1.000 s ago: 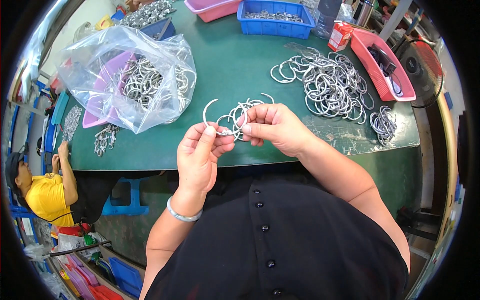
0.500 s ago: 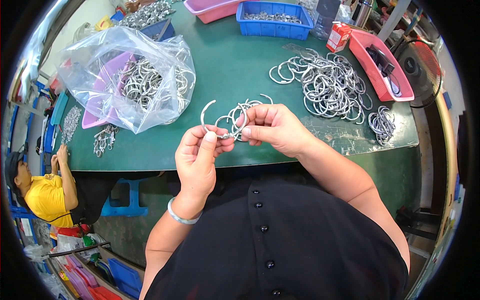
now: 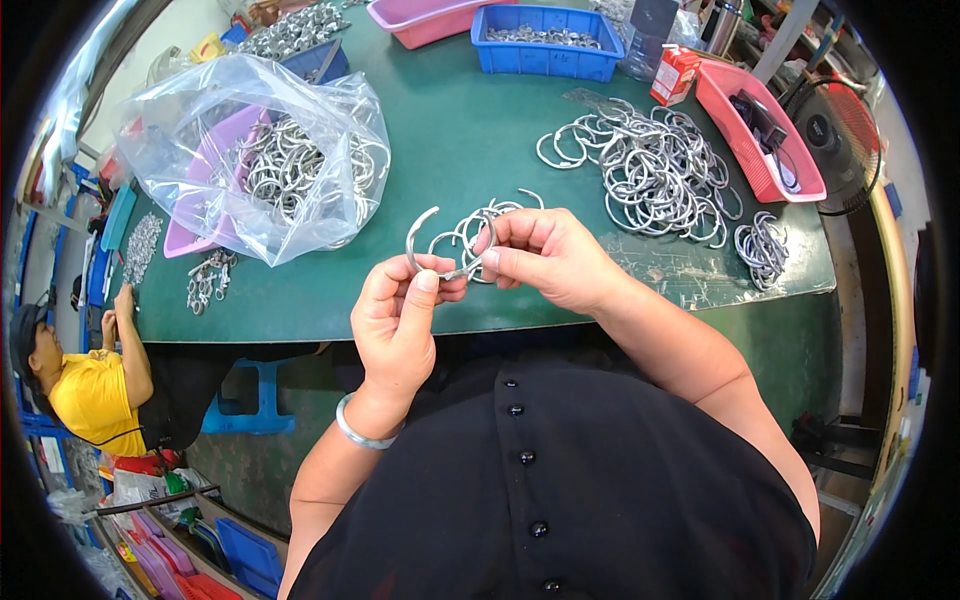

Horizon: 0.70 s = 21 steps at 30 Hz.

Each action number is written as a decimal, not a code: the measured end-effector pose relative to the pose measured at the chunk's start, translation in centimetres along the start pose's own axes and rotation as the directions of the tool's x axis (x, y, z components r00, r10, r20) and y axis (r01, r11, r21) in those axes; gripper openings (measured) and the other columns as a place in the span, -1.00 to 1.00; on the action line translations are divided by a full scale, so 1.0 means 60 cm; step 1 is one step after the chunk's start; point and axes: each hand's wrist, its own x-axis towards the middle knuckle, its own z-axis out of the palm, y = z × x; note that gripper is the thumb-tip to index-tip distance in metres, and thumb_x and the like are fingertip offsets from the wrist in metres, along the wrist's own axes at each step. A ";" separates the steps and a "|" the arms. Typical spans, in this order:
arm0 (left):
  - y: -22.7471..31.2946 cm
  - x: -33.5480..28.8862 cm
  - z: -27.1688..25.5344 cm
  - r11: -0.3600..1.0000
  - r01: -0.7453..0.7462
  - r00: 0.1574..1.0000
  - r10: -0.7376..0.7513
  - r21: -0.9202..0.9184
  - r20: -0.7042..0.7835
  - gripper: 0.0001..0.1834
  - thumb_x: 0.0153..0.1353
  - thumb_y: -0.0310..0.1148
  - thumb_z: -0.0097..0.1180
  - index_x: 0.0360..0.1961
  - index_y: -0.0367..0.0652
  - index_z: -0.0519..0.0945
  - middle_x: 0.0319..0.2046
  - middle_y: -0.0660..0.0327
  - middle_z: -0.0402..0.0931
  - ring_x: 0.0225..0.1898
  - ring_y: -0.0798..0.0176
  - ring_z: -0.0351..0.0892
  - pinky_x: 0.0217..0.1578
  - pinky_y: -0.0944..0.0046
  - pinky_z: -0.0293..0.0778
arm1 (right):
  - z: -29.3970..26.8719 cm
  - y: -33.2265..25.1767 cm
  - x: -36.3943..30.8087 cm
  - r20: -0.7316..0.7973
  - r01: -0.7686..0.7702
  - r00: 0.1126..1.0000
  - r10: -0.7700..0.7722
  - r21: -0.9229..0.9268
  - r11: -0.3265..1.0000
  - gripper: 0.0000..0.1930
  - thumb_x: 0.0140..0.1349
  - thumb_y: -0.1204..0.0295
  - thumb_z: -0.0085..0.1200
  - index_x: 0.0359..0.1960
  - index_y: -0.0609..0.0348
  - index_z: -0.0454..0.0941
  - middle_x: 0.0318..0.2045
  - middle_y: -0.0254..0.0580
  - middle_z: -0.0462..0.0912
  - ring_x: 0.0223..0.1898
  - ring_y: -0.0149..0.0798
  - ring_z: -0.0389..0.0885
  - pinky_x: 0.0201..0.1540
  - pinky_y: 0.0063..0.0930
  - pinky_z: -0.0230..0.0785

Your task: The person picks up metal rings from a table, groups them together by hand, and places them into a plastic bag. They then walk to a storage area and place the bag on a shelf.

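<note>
My left hand [image 3: 398,315] and my right hand [image 3: 550,262] hold a hinged metal ring [image 3: 411,240] between them, above the table's near edge. The ring is spread into two curved halves, one rising by each hand. Thumb and fingers of my left hand pinch its lower middle, where the halves meet. With thumb and fingertips, my right hand grips the right half. Just behind, a few loose metal rings [image 3: 446,243] lie on the table, partly hidden by my right hand and the held ring.
On the green table [image 3: 460,130] are a large ring pile [image 3: 660,170], a smaller bundle [image 3: 762,250] and a clear plastic bag [image 3: 300,90] over a purple bin of rings. Blue [image 3: 545,58] and pink [image 3: 755,130] bins stand farther back. A person in yellow [image 3: 100,390] works at left.
My left thumb and fingers have shifted slightly, and the ring's left half has tilted a little to the right. My right hand has hardly moved.
</note>
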 end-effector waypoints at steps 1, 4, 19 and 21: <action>-0.001 0.001 -0.001 1.000 0.014 1.000 -0.014 -0.001 -0.006 -0.87 0.22 -0.47 -0.14 -0.26 -0.30 0.37 -0.32 0.08 0.48 -0.37 0.28 0.53 -0.30 0.30 0.49 | 0.002 -0.002 0.000 -0.011 -0.005 1.000 0.005 -0.003 1.000 -0.90 0.11 0.47 0.00 -0.39 0.24 0.47 -0.51 -0.38 0.48 -0.47 -0.56 0.45 -0.41 -0.67 0.34; -0.001 0.005 -0.001 0.995 0.091 0.995 -0.093 -0.048 -0.040 -0.86 0.23 -0.44 -0.14 -0.25 -0.29 0.38 -0.35 0.10 0.49 -0.40 0.29 0.53 -0.33 0.32 0.49 | 0.002 -0.003 0.000 -0.026 -0.021 0.999 0.021 -0.007 1.000 -0.88 0.15 0.43 -0.03 -0.37 0.22 0.48 -0.53 -0.37 0.51 -0.50 -0.55 0.44 -0.44 -0.68 0.32; -0.013 0.022 -0.020 0.750 0.553 0.813 -0.581 -0.363 0.039 -0.83 0.21 -0.33 -0.09 -0.30 -0.20 0.46 -0.50 0.24 0.49 -0.54 0.41 0.48 -0.50 0.46 0.44 | -0.004 0.006 0.001 -0.006 -0.100 0.995 0.101 0.064 0.993 -0.82 0.21 0.38 -0.10 -0.40 0.20 0.51 -0.58 -0.31 0.55 -0.60 -0.53 0.46 -0.53 -0.70 0.29; -0.013 0.023 -0.020 0.740 0.561 0.805 -0.592 -0.371 0.036 -0.83 0.20 -0.33 -0.08 -0.30 -0.20 0.46 -0.50 0.24 0.49 -0.55 0.41 0.48 -0.50 0.46 0.44 | -0.004 0.005 0.001 -0.009 -0.099 0.995 0.100 0.066 0.993 -0.82 0.21 0.38 -0.10 -0.40 0.20 0.51 -0.58 -0.30 0.55 -0.61 -0.53 0.46 -0.53 -0.71 0.29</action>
